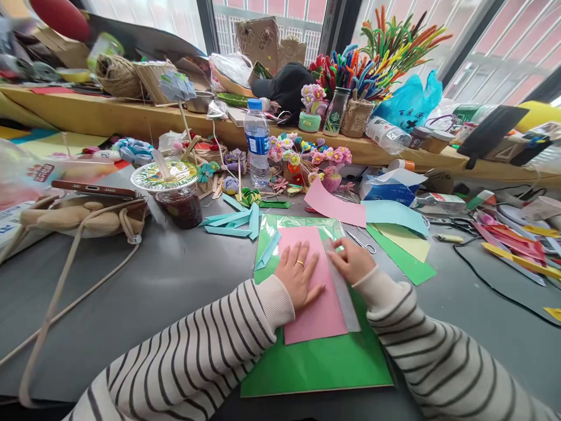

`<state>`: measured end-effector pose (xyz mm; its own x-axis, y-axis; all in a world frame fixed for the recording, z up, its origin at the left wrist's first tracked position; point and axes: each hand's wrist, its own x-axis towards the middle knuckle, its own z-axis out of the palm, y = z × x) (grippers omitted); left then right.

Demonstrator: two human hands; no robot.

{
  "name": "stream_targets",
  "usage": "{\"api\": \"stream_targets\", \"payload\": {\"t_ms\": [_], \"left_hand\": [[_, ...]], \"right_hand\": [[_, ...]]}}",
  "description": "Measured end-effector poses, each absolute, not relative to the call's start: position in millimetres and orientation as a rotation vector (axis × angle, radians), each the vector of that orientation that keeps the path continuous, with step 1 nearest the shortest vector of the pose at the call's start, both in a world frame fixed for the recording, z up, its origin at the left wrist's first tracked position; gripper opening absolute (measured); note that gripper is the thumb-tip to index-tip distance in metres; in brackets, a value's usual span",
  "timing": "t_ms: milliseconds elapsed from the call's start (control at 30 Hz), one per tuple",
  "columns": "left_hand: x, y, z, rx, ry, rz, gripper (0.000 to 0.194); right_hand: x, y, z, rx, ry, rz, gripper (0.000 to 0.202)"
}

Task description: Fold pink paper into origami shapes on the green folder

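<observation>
My left hand (299, 275), fingers spread and a ring on one, presses flat on a sheet of pink paper (313, 324). Along the paper's right edge lies a pale translucent strip that looks like a ruler (348, 307). The curled fingers of my right hand (350, 260) grip it near its top end. Both rest on a green sheet (315, 368) with a shiny plastic cover at its far end. A folded light blue paper strip (268, 251) sits on that sheet, left of the pink paper.
Several folded blue strips (236, 222) lie beyond the sheet. Scissors (363, 241) and coloured papers (403, 257) are to the right. A drink cup (175, 202), a water bottle (258, 146) and a bag with a phone (96, 213) stand around. A black cable (491, 292) crosses the table.
</observation>
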<state>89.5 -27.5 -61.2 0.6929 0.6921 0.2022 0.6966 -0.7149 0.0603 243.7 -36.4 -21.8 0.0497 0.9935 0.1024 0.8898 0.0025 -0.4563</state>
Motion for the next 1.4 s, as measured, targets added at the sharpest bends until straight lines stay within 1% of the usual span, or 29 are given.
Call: {"api": "stream_targets", "payload": {"t_ms": [200,333,533,767,1333,1400], "left_hand": [[88.3,-27.3,-60.5,-2.895,-1.159,-0.34,0.062],[88.5,-29.0,-59.3,-2.903,-1.174,-0.353,0.06],[89.9,-31.3,-60.9,-2.864,-1.219,-0.371,0.059],[87.2,-30.2,-59.8,-2.91,-1.163,-0.374,0.058],[87.7,-31.4,-57.0,-2.951,-1.201,-0.397,0.058],[86.0,-28.0,-54.0,-3.029,-1.17,-0.393,0.061]], "right_hand": [[229.1,-23.7,-37.6,-2.026,-1.932,0.297,0.014],[233.7,-14.8,-36.0,-2.125,-1.939,0.244,0.017],[231.3,1.8,-32.7,-2.222,-1.959,0.272,0.019],[225.2,19.2,-25.0,-2.357,-1.932,0.298,0.02],[217.0,27.1,-14.3,-2.43,-1.922,0.242,0.026],[225.0,29.8,-16.8,-2.407,-1.897,0.262,0.025]]}}
